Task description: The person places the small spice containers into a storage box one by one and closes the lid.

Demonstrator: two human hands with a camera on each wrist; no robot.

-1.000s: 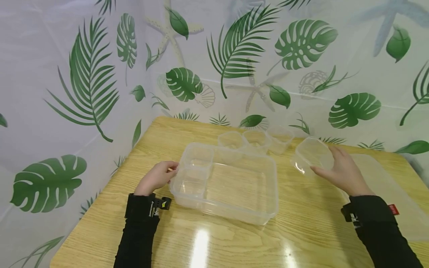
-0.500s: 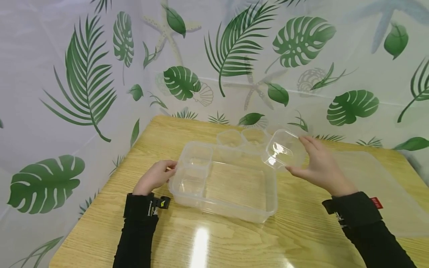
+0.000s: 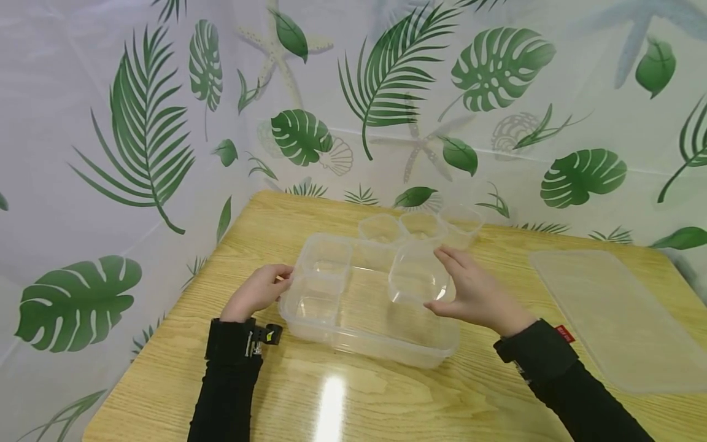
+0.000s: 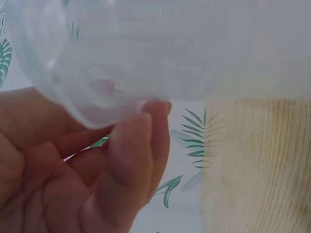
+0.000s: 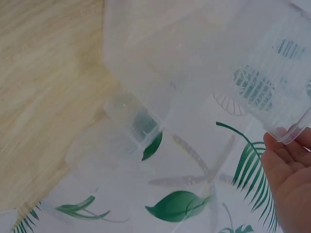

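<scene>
A large clear plastic food container with two small compartments at its left stands on the table. At its left side my left hand holds the edge; the left wrist view shows the thumb and fingers against its rounded corner. My right hand grips a small clear plastic container by its right side, tilted, above the large compartment. In the right wrist view the fingertips hold that small container at a corner. How far it hangs above the base is unclear.
Several similar small clear containers stand in a row behind the large one. A flat translucent lid lies at the right of the wooden table. A leaf-patterned sheet rises behind the table and at its left.
My right hand has carried the small container left, from near the lid past the row of small ones to above the large container. The left hand has stayed at the edge.
</scene>
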